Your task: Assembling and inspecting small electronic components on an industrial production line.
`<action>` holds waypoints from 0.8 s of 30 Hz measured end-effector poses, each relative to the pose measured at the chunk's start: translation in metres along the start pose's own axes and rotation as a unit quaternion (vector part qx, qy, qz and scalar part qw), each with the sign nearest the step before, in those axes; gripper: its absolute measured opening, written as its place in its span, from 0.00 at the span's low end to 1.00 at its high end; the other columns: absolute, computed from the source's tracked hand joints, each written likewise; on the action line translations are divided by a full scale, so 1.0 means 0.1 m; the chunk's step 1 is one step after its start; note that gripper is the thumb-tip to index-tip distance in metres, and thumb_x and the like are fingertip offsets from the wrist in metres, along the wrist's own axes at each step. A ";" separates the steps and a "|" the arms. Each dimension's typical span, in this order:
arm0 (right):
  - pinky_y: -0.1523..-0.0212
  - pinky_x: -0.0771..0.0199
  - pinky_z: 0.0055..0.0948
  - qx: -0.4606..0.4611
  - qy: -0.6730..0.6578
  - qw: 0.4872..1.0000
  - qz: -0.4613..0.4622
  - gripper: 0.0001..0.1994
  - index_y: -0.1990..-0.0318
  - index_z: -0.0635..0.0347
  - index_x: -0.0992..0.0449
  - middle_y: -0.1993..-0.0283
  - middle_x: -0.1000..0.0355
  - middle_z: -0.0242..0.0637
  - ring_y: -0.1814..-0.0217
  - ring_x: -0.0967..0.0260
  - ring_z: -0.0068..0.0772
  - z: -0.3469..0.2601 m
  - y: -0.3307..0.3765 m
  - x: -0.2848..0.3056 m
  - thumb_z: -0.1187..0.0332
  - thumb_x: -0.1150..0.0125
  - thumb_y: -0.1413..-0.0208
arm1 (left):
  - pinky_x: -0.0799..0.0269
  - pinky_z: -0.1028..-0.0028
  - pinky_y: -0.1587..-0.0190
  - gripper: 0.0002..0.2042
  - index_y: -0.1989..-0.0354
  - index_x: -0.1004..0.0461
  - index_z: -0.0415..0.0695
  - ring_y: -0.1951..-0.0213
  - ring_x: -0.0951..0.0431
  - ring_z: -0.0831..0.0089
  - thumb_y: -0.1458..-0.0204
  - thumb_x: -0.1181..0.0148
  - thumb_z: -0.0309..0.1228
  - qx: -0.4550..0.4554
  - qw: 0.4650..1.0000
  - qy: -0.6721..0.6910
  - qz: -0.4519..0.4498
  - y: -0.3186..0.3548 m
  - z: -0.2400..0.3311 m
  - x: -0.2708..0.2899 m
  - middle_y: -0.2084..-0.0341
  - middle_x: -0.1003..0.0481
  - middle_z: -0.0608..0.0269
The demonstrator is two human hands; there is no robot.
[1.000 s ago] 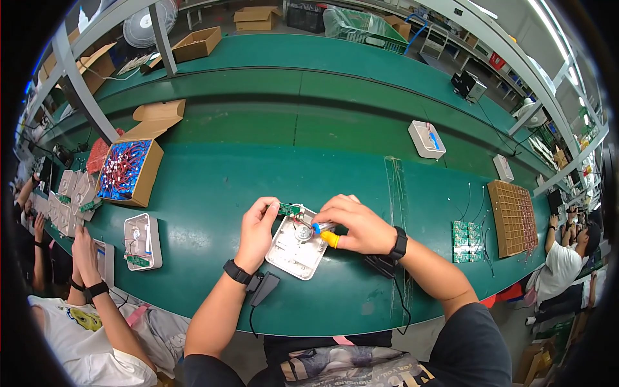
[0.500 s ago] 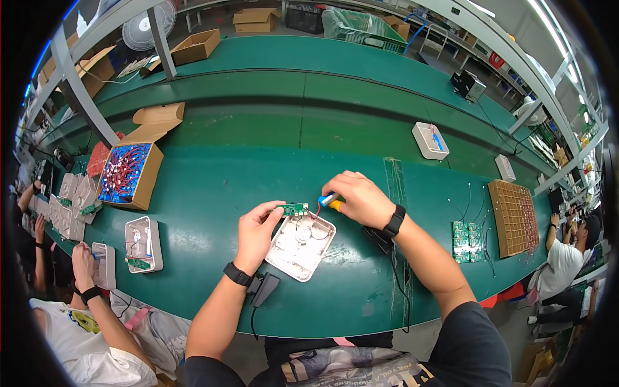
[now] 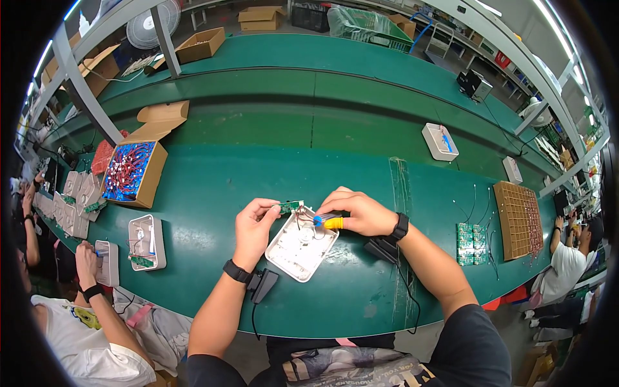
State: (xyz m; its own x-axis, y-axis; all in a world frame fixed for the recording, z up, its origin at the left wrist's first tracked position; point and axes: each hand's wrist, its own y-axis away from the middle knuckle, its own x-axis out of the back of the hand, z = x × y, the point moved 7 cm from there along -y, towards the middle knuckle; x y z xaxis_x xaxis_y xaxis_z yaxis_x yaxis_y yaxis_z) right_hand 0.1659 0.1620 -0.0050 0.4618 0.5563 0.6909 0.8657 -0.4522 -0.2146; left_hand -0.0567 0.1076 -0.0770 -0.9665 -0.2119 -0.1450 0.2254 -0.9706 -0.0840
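One rectangular circuit board (image 3: 291,207) juts from the left hand (image 3: 256,222).

Green circuit board (image 3: 291,207) pinched by left hand (image 3: 253,222), held at the upper edge of an open white housing (image 3: 302,255). Blue battery (image 3: 318,220) gripped by right hand (image 3: 362,216) over the housing's upper right corner; yellow cover (image 3: 333,223) seen at the right fingertips. Thin wires noted between board and battery. Housing laid on green bench (image 3: 213,271). To the left, cardboard box (image 3: 155,177) filled with blue, red-wired pieces; second white housing (image 3: 160,245) placed nearer. To the right, loose circuit boards (image 3: 471,244) grouped beside a compartmented tray (image 3: 514,216).
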 end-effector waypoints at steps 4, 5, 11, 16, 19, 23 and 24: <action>0.46 0.25 0.37 0.000 -0.022 0.999 0.028 0.15 0.45 0.57 0.17 0.53 0.20 0.36 0.49 0.27 0.42 -0.23 -0.09 -0.03 0.65 0.30 0.38 | 0.21 0.75 0.50 0.06 0.53 0.22 0.36 0.58 0.18 0.77 0.34 0.37 0.23 0.005 0.999 0.036 -0.019 -0.01 -0.06 0.01 0.60 0.17 0.62; 0.46 0.25 0.36 -0.057 -0.060 0.996 0.021 0.15 0.45 0.57 0.17 0.53 0.20 0.36 0.49 0.27 0.41 -0.19 -0.11 -0.07 0.66 0.30 0.38 | 0.21 0.76 0.50 0.06 0.53 0.22 0.36 0.58 0.18 0.77 0.34 0.38 0.23 0.011 0.999 0.034 -0.020 -0.01 -0.06 0.00 0.60 0.17 0.62; 0.51 0.23 0.34 -0.137 -0.054 0.989 0.019 0.17 0.43 0.56 0.18 0.50 0.21 0.37 0.51 0.25 0.40 -0.22 -0.17 -0.14 0.73 0.32 0.40 | 0.24 0.72 0.52 0.06 0.55 0.21 0.38 0.58 0.20 0.74 0.38 0.34 0.23 0.030 0.999 -0.031 -0.011 0.02 -0.03 0.02 0.62 0.18 0.63; 0.51 0.22 0.35 0.005 0.151 0.985 0.089 0.19 0.41 0.57 0.19 0.47 0.22 0.39 0.51 0.24 0.41 -0.34 -0.14 -0.02 0.77 0.35 0.41 | 0.27 0.66 0.53 0.07 0.60 0.16 0.41 0.57 0.23 0.67 0.47 0.27 0.24 -0.285 0.881 -0.376 0.042 0.19 0.79 -0.17 0.66 0.21 0.64; 0.46 0.21 0.37 -0.060 0.034 0.997 0.033 0.22 0.40 0.57 0.20 0.42 0.24 0.40 0.46 0.23 0.44 -0.23 -0.12 -0.11 0.80 0.38 0.42 | 0.30 0.63 0.52 0.08 0.65 0.13 0.44 0.56 0.27 0.60 0.55 0.22 0.27 -0.284 0.866 -0.407 -0.056 0.23 0.80 -0.25 0.67 0.23 0.64; 0.43 0.22 0.38 -0.044 -0.012 0.996 0.077 0.22 0.39 0.57 0.20 0.43 0.22 0.42 0.43 0.23 0.45 -0.30 -0.07 -0.20 0.81 0.37 0.42 | 0.30 0.65 0.51 0.09 0.65 0.12 0.45 0.56 0.28 0.62 0.55 0.22 0.29 -0.220 0.882 -0.405 -0.101 0.23 0.71 -0.31 0.66 0.22 0.65; 0.43 0.22 0.38 -0.043 -0.012 0.996 0.078 0.22 0.39 0.57 0.20 0.43 0.22 0.42 0.43 0.23 0.45 -0.31 -0.07 -0.22 0.81 0.37 0.42 | 0.30 0.65 0.51 0.09 0.65 0.12 0.45 0.56 0.28 0.62 0.55 0.22 0.29 -0.220 0.881 -0.405 -0.101 0.23 0.70 -0.30 0.66 0.22 0.65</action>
State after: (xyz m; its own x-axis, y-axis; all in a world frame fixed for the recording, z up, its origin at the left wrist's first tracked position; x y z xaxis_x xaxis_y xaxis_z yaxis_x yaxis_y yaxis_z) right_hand 0.1436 0.1311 0.0028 0.5943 0.4912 0.6369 0.7641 -0.5920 -0.2564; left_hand -0.0309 0.0836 -0.0056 -0.7224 -0.2244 0.6541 -0.1085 -0.8974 -0.4277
